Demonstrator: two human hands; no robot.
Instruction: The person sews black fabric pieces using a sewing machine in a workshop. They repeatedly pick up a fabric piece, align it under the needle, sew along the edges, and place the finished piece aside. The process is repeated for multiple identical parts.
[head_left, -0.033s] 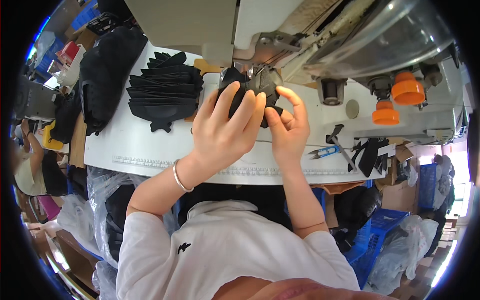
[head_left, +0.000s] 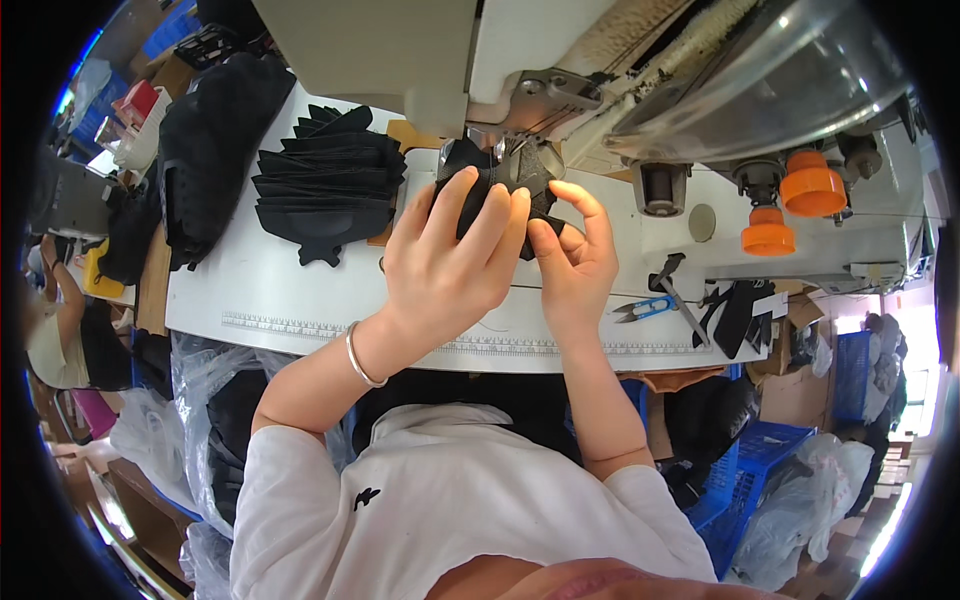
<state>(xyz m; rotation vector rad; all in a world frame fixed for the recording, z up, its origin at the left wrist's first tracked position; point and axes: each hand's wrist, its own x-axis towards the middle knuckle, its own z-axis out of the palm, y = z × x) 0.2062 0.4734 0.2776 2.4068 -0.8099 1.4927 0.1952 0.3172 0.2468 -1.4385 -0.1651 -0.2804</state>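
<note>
A black fabric piece [head_left: 482, 186] lies on the surface [head_left: 260, 298] at the needle area of a sewing machine [head_left: 370, 45], directly beneath and ahead of the left grip [head_left: 440, 260] and just left of the right grip [head_left: 578, 255]. The left grip is palm down with its fingers spread, the tips resting on the fabric rather than closed around it. The right grip has its thumb and index finger apart at the fabric's right edge; its other fingers are partly hidden, so I can't quite tell whether they pinch that edge. A metal bracelet [head_left: 358, 356] circles the left wrist. Left of the hands sits a fanned stack of black cut pieces [head_left: 330, 180], with a bulky black item [head_left: 218, 150] beyond it. A ruler strip [head_left: 500, 345] runs along the near edge, and blue-handled snips [head_left: 650, 307] lie to the right.
</note>
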